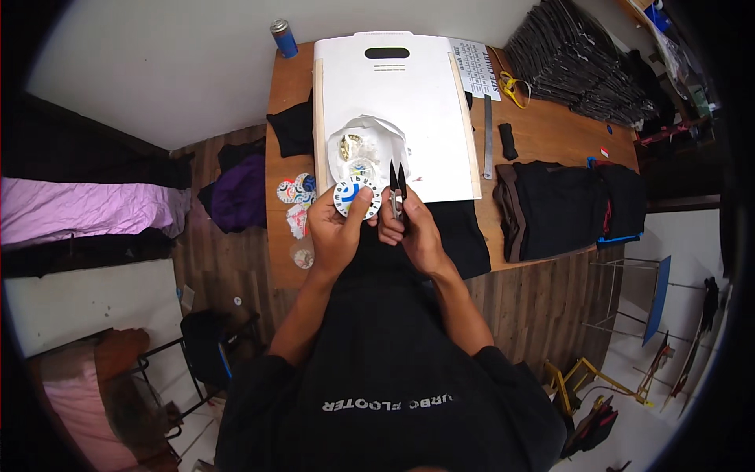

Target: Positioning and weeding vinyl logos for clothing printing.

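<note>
My left hand (336, 236) is closed around a round white patch (357, 197) with a blue emblem and dark lettering, the thumb lying across its face. In my right hand (421, 240) is a pair of thread snips (396, 197), dark blades pointing up and away from me. The snips are just right of the patch. Behind both hands an opened white bag (393, 140) lies on a white board (425, 94), with gold and white round pieces inside. Black fabric (456, 232) shows under the board's near edge.
Several loose round patches (296, 189) lie left of the board on the wooden table (566, 145). A can (284, 38) stands at the back left. To the right are a metal ruler (487, 138), folded dark garments (558, 204) and a tall stack of black clothing (578, 63).
</note>
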Action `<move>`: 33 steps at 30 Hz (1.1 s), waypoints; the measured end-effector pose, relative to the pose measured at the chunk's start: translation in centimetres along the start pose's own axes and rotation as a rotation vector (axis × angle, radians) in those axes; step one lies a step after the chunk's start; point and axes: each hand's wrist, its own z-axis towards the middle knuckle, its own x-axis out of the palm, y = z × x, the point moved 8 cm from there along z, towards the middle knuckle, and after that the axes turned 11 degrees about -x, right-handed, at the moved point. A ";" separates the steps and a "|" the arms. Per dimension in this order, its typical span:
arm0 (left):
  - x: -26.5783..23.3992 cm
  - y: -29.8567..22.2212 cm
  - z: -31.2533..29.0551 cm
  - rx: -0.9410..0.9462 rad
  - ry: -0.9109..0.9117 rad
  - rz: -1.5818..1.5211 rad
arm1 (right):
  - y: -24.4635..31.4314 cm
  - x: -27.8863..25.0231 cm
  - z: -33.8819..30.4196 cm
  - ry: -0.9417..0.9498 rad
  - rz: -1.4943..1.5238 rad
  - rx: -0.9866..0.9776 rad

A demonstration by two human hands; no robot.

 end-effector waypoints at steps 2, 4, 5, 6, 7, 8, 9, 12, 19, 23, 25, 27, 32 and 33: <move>-0.2 -0.1 0.4 0.015 -0.010 0.031 | -0.6 0.5 0.1 0.128 0.149 0.015; -0.2 -0.3 0.9 0.032 -0.023 0.064 | -0.1 0.7 0.3 0.142 0.084 0.005; -0.3 -0.6 1.2 0.049 -0.040 0.091 | 0.1 0.6 0.4 0.160 -0.004 -0.021; -0.3 -0.7 1.4 0.067 -0.057 0.118 | 0.4 0.5 0.5 0.179 -0.092 -0.048; -0.3 -0.6 1.7 0.067 -0.058 0.116 | 0.3 0.2 0.7 0.180 -0.093 -0.047; -0.4 -0.6 1.9 0.082 -0.059 0.140 | 0.1 -0.1 0.9 0.190 -0.105 -0.056; -0.3 -0.6 2.0 0.096 -0.059 0.163 | -0.1 -0.3 1.0 0.200 -0.118 -0.066; 0.0 -0.9 2.5 0.101 -0.058 0.177 | -0.4 -0.6 1.3 0.201 -0.107 -0.055; 0.0 -1.6 3.1 0.120 -0.076 0.235 | -0.9 -0.3 2.0 0.159 -0.104 -0.043; -0.4 -1.5 3.1 0.131 -0.075 0.226 | -1.1 0.0 2.1 0.155 -0.107 -0.054; -0.6 -1.5 2.9 0.133 -0.077 0.223 | -1.1 0.2 1.9 0.156 -0.096 -0.063; -0.9 -1.4 2.7 0.134 -0.087 0.215 | -1.1 0.4 1.8 0.156 -0.118 -0.067; -1.3 -1.3 1.8 0.126 -0.076 0.212 | -1.1 0.9 1.3 0.151 -0.139 -0.070; -1.3 -1.4 1.7 0.133 -0.072 0.216 | -1.0 0.9 1.1 0.153 -0.141 -0.077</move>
